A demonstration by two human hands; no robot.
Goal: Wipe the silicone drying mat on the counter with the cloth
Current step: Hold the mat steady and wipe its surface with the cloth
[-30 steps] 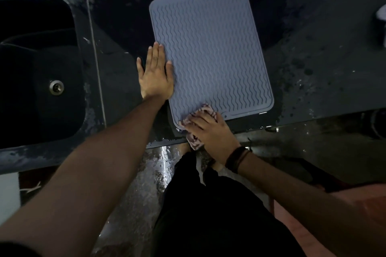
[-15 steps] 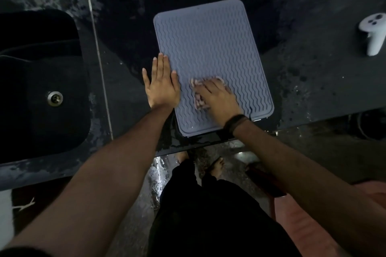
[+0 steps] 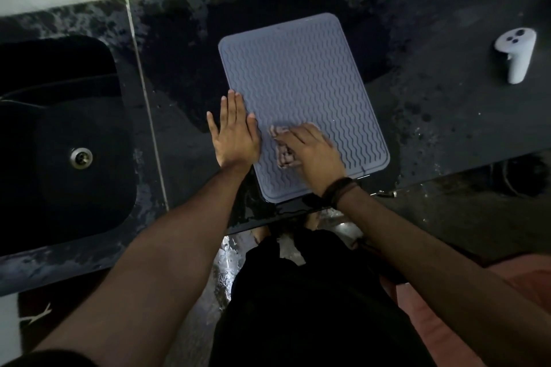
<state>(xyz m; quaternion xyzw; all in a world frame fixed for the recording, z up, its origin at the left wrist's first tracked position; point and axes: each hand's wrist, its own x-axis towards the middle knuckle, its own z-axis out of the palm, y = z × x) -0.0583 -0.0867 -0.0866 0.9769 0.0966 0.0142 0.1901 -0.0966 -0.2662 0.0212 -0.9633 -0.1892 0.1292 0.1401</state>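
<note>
Mat: the silicone drying mat (image 3: pixel 301 92) lies flat on the counter (image 3: pixel 447 116), a grey-blue rectangle with rounded corners and a raised rim.
Mat axis: its long axis runs from about 11 o'clock at the far end to 5 o'clock at the near end, so it sits slightly skewed to the counter's front edge; the near short edge is just inside that front edge.
Mat texture: rows of fine wavy ridges cover the whole face; the material looks matte and soft.
Cloth: the cloth (image 3: pixel 283 150) is a small, crumpled, pale pinkish rag, bunched on the near left part of the mat and mostly under the right hand.
Right hand: the right hand (image 3: pixel 310 152) presses down on the cloth with fingers bent over it, pointing toward 10 o'clock; a dark band circles the wrist.
Left hand: the left hand (image 3: pixel 235 131) lies flat, fingers straight and together, pointing toward 12 o'clock, across the mat's left edge, partly on the mat and partly on the counter.
Counter: dark speckled stone, glossy and wet-looking around the mat.
Sink: a black sink (image 3: pixel 59 140) with a round metal drain is set into the counter at 9 o'clock of the mat.
Controller: a white handheld controller (image 3: pixel 515 53) lies on the counter at 2 o'clock, well apart from the mat.
</note>
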